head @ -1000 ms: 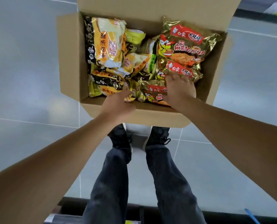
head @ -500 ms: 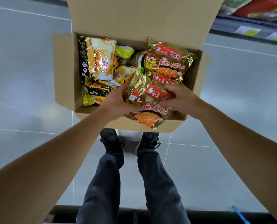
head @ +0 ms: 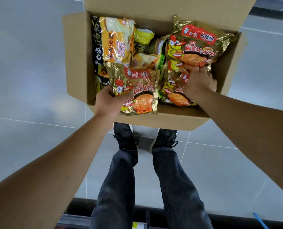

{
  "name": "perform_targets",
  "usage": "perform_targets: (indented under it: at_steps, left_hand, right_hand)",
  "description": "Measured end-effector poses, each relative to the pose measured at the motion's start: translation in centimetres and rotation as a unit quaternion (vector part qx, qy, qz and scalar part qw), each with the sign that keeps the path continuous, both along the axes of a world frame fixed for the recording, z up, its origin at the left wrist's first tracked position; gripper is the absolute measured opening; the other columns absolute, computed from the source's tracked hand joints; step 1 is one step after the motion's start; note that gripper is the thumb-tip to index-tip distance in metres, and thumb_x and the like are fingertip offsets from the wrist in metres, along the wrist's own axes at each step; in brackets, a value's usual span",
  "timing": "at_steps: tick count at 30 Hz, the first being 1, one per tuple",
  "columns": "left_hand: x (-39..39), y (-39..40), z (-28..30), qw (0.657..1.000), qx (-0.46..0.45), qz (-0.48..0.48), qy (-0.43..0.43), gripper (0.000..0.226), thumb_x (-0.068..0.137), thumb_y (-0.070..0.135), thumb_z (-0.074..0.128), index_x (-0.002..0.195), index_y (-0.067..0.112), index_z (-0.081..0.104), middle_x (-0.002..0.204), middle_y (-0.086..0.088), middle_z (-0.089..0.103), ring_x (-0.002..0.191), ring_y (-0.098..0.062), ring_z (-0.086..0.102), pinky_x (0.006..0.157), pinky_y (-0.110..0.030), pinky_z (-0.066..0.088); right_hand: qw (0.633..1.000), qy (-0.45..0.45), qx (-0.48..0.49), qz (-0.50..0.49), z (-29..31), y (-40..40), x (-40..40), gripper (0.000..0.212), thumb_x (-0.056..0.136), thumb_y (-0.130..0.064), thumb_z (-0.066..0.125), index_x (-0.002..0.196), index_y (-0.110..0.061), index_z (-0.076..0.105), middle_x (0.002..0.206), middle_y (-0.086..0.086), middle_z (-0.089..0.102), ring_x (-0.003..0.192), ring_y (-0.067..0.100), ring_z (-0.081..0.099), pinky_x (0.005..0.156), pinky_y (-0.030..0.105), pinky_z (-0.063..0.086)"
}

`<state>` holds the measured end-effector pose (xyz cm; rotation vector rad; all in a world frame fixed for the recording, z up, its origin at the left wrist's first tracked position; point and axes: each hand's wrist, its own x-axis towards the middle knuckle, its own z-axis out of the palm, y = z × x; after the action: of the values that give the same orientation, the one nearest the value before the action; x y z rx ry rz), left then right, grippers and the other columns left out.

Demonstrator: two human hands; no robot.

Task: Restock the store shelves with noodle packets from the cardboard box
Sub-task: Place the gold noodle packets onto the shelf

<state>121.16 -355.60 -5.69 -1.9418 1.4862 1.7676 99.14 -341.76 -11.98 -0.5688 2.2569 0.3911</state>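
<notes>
One gold noodle packet (head: 135,90), a moment ago in both hands, now grasped by left hand (head: 109,101) alone; right hand (head: 199,83) grasping another packet (head: 175,91) in the cardboard box (head: 76,55).

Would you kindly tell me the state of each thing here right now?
Cardboard box: open, flaps up, packets inside.
Gold noodle packet: lifted over the box's near edge, in the left hand's grip.
Left hand: holding that packet.
Right hand: reaching into the box, on another gold packet.

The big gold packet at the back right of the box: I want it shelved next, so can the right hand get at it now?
Probably yes: the right hand lies just below the big gold packet, which sits uncovered on top.
</notes>
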Motion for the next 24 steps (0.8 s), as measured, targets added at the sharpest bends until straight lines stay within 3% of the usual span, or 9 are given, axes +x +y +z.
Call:
perform_targets:
  at_steps: [4, 8, 10, 15, 20, 24]
  left_hand:
    - [0.1, -0.2, 0.3, 1.000, -0.006, -0.024, -0.018, 0.020, 0.074, 0.017, 0.081, 0.089, 0.027, 0.073, 0.087, 0.010, 0.075, 0.084, -0.013, 0.072, 0.083, -0.044, 0.058]
    - [-0.3, -0.3, 2.3, 0.998, -0.021, -0.047, -0.028, 0.024, 0.071, 0.021, 0.082, 0.093, 0.024, 0.072, 0.086, 0.010, 0.075, 0.082, -0.013, 0.071, 0.080, -0.043, 0.059]
    - [-0.7, -0.3, 4.0, 0.997, -0.025, -0.068, -0.039, 0.032, 0.070, 0.025, 0.083, 0.100, 0.021, 0.071, 0.089, 0.008, 0.074, 0.084, -0.016, 0.070, 0.080, -0.043, 0.058]
    - [-3.0, -1.2, 11.9, 0.990, -0.047, -0.124, -0.036, 0.046, 0.065, 0.036, 0.081, 0.102, 0.014, 0.067, 0.092, -0.006, 0.072, 0.084, -0.022, 0.067, 0.078, -0.040, 0.057]
    - [-4.7, -1.4, 22.5, 0.984, -0.101, -0.145, -0.004, 0.055, 0.054, 0.043, 0.074, 0.097, 0.010, 0.065, 0.096, -0.014, 0.070, 0.090, -0.033, 0.066, 0.078, -0.050, 0.054]
    - [-5.6, -1.6, 32.0, 0.976, -0.125, -0.177, 0.041, 0.051, 0.064, 0.033, 0.080, 0.107, 0.011, 0.065, 0.101, -0.004, 0.071, 0.092, -0.023, 0.066, 0.081, -0.039, 0.055]
  right_hand:
    - [1.000, -0.004, -0.006, -0.026, -0.1, 0.8, 1.5, 0.059, 0.080, -0.029, 0.075, 0.131, -0.015, 0.047, 0.140, 0.014, 0.040, 0.128, 0.037, 0.039, 0.100, 0.047, 0.040]
    - [0.995, -0.024, -0.059, -0.071, 2.8, 1.8, 2.8, 0.047, 0.082, -0.031, 0.072, 0.118, -0.014, 0.047, 0.115, 0.014, 0.059, 0.106, 0.040, 0.058, 0.077, 0.039, 0.045]
    - [0.990, -0.004, -0.093, -0.103, 5.0, 2.3, 3.0, 0.048, 0.082, -0.038, 0.071, 0.116, -0.014, 0.046, 0.109, 0.014, 0.064, 0.100, 0.039, 0.062, 0.074, 0.038, 0.045]
    - [0.977, 0.031, -0.150, -0.149, 15.0, 2.6, 2.4, 0.045, 0.082, -0.045, 0.068, 0.112, -0.017, 0.050, 0.103, 0.011, 0.066, 0.095, 0.037, 0.062, 0.071, 0.037, 0.046]
    - [0.969, 0.068, -0.185, -0.152, 27.5, 3.3, 1.9, 0.039, 0.082, -0.043, 0.063, 0.105, -0.014, 0.050, 0.096, 0.012, 0.064, 0.088, 0.038, 0.060, 0.067, 0.035, 0.044]
    - [0.958, 0.106, -0.204, -0.172, 37.7, 4.5, 1.8, 0.041, 0.083, -0.047, 0.062, 0.104, -0.013, 0.050, 0.095, 0.012, 0.065, 0.088, 0.037, 0.061, 0.068, 0.037, 0.047]
